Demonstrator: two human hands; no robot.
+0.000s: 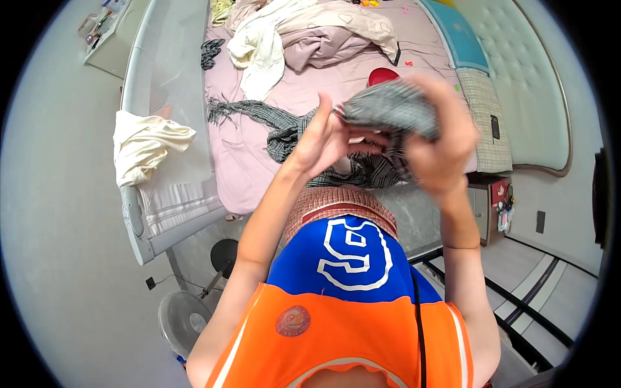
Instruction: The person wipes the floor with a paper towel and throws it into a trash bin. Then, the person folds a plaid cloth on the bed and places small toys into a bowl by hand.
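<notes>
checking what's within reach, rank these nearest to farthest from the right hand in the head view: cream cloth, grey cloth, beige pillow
1. Grey cloth: in the right hand.
2. Beige pillow: to the hand's right.
3. Cream cloth: far left, past the other hand.

The scarf [391, 108] is of grey and black colour, with a check pattern. The bed sheet [236, 178] is light pink, and the quilt [349, 21] shows outlined hearts on a pale pink ground. The draped cloth [149, 145] is cream. The sports shirt [362, 330] is coloured in orange and blue, with a white number [323, 265]. One pillow [458, 35] is teal, and the other pillow [482, 103] is beige with checks
</notes>
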